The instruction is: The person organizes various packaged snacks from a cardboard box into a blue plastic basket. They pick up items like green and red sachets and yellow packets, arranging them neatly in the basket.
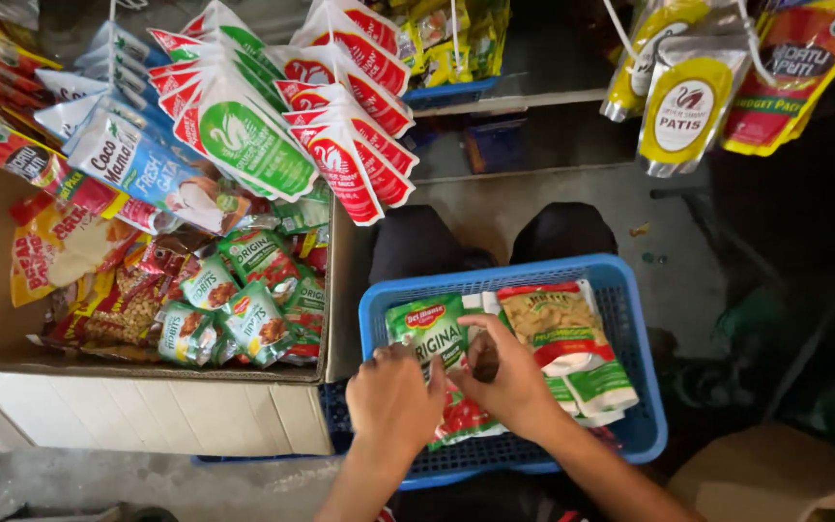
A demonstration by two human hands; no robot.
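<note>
To the left of the blue basket (630, 290) stands the cardboard box (147, 411), full of small sauce pouches (244, 309). In the basket, my left hand (393, 401) rests on the green pouch (427, 327), its fingers bent over the lower part; it seems to grasp it, though I cannot tell how firmly. My right hand (509, 377) is just beside, with the fingers curled on the same pouch's right edge. The macaroni packs (562, 333) lie at the right side of the basket. I judge I am arranging the pouches in the basket; the next move calls for laying this one flat beside the packs.
</note>
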